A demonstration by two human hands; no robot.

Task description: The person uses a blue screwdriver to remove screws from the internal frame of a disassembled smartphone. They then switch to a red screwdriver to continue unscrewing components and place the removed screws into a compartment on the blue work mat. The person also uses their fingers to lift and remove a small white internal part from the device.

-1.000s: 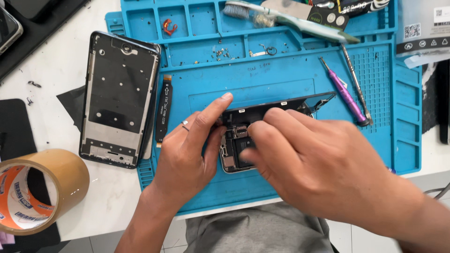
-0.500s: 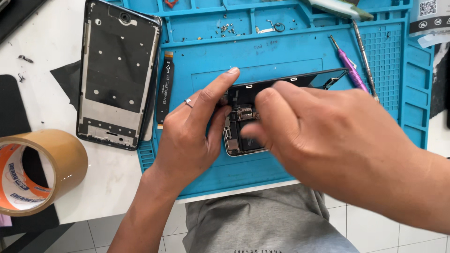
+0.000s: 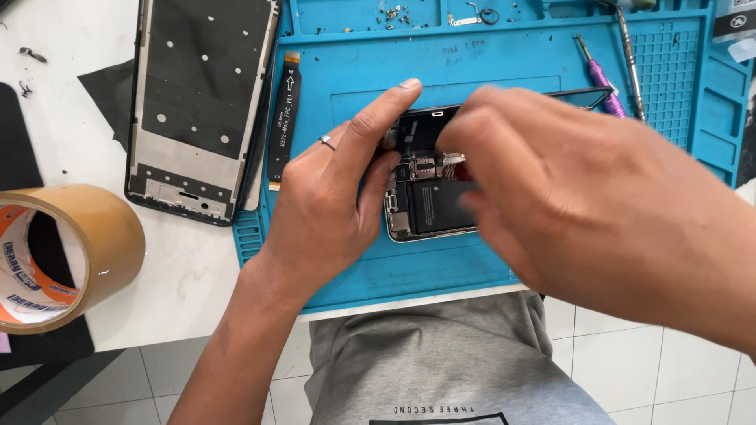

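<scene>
An opened phone [image 3: 429,206] with its black battery and boards exposed lies on the blue work mat [image 3: 354,264]. My left hand [image 3: 331,197], with a ring on one finger, grips the phone's left edge, its index finger stretched along the top end. My right hand [image 3: 583,197] hovers over the phone's right half, blurred, with its fingers pinched on a small red and silver tool [image 3: 455,168] that touches the upper boards. The phone's right side is hidden under that hand.
A bare phone frame [image 3: 205,102] and a black flex cable [image 3: 283,118] lie left of the phone. A brown tape roll [image 3: 71,252] stands at the table's left edge. A purple screwdriver [image 3: 598,75], a thin steel one [image 3: 630,63] and loose screws [image 3: 394,12] sit at the back.
The view has drawn closer to the phone. My right hand has lifted a little and shifted right, baring the boards. My left hand keeps its hold.
</scene>
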